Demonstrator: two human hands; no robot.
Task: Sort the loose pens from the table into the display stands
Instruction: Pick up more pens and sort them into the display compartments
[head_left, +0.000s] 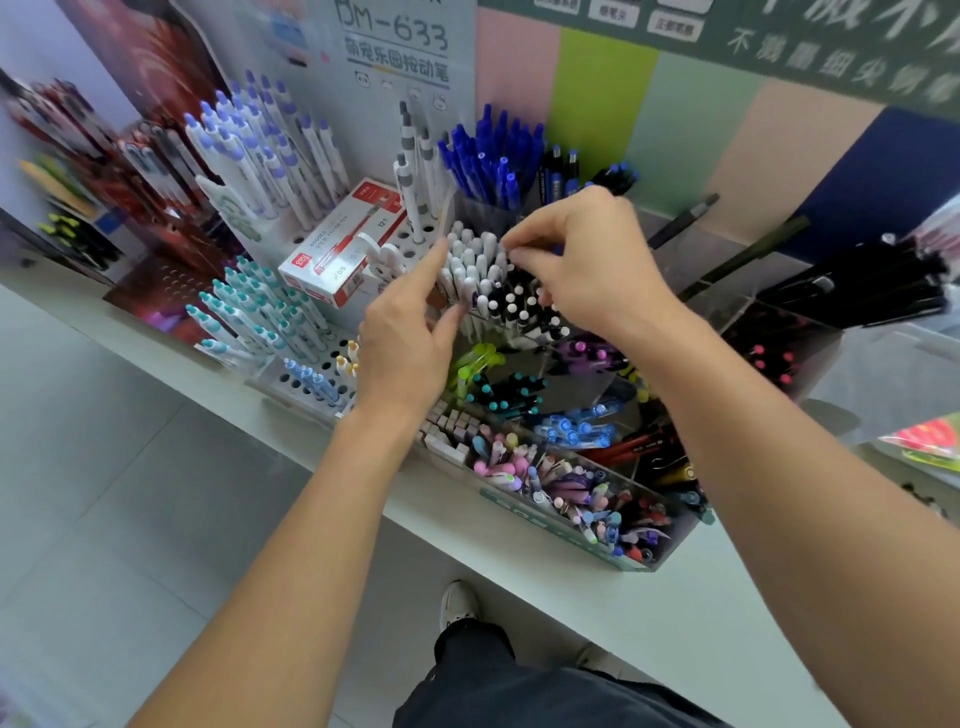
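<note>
A tight bunch of white pens (470, 262) stands upright in a clear compartment of the display stand, with black pens with white tips (519, 304) beside it. My left hand (405, 338) touches the bunch's left side, forefinger stretched along the pens and thumb near their base. From above right, my right hand (582, 260) reaches over the bunch, its curled fingertips on the tops of the white pens; whether it pinches one I cannot tell.
Blue pens (493, 156) fill a cup behind. A white and red pen box (343, 239) lies on the perforated stand (306, 384) at left. A clear tiered stand (587, 525) of mixed coloured pens sits at the counter's front edge. Black pens (857, 291) lie at right.
</note>
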